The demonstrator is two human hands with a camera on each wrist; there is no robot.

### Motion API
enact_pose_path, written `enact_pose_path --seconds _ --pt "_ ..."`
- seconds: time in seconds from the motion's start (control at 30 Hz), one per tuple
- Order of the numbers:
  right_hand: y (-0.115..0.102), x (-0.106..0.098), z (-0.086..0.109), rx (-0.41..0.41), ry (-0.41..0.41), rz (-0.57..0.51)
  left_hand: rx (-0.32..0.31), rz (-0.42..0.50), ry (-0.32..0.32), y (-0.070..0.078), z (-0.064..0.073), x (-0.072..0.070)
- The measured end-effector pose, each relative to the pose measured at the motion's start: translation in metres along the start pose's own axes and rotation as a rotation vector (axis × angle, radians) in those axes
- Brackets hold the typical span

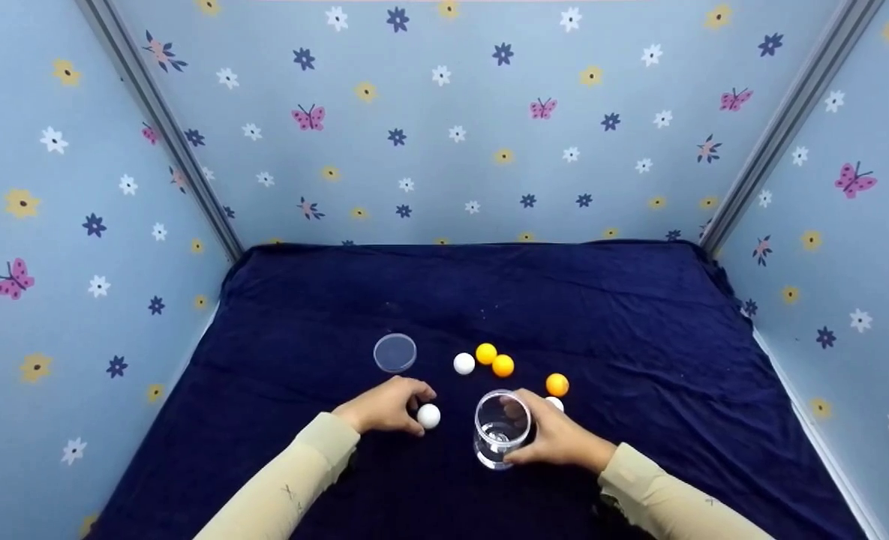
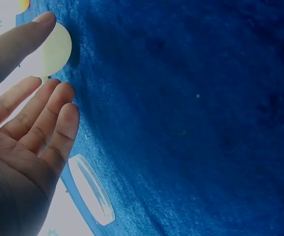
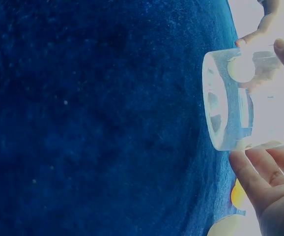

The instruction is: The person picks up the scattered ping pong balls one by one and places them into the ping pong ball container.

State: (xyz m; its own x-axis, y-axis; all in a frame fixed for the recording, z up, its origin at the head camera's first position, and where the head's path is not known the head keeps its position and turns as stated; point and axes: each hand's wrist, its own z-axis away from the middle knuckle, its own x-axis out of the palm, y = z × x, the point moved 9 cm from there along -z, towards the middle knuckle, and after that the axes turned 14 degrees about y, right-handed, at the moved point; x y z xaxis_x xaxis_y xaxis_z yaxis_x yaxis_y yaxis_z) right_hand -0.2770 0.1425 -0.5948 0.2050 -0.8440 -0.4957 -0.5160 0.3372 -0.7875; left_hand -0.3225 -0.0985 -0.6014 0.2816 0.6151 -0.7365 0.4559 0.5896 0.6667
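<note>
A white ball (image 1: 428, 416) lies on the dark blue cloth between the thumb and fingers of my left hand (image 1: 388, 406). In the left wrist view that ball (image 2: 58, 50) is partly covered by the thumb, while the other fingers are loosely extended with a gap from it. My right hand (image 1: 557, 435) grips a clear, lidless plastic jar (image 1: 493, 454) from its right side, thumb at the front and fingers behind. The jar (image 3: 215, 105) stands upright and looks empty in the head view. Another white ball (image 1: 555, 403) is partly hidden behind the right hand.
A clear round lid (image 1: 394, 353) lies beyond the left hand. Farther back sit a white ball (image 1: 464, 364) and two orange balls, one (image 1: 486, 354) beside the other (image 1: 503, 366). Another orange ball (image 1: 557, 385) is beyond the right hand. Flower-patterned walls (image 1: 444, 150) enclose the cloth (image 1: 639, 322).
</note>
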Motion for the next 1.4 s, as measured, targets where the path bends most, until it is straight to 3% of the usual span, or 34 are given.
enact_pose_path --seconds 0.3,0.57,1.4 --pt "-0.002 0.001 -0.003 -0.040 -0.001 0.011 0.051 0.009 -0.009 0.006 -0.002 0.001" --pt "-0.003 0.001 -0.002 -0.011 -0.017 0.002 0.041 0.013 -0.008 0.006 -0.003 0.000" --pt "-0.001 0.001 0.000 -0.001 -0.013 0.016 0.091 0.030 0.039 0.040 -0.023 -0.030"
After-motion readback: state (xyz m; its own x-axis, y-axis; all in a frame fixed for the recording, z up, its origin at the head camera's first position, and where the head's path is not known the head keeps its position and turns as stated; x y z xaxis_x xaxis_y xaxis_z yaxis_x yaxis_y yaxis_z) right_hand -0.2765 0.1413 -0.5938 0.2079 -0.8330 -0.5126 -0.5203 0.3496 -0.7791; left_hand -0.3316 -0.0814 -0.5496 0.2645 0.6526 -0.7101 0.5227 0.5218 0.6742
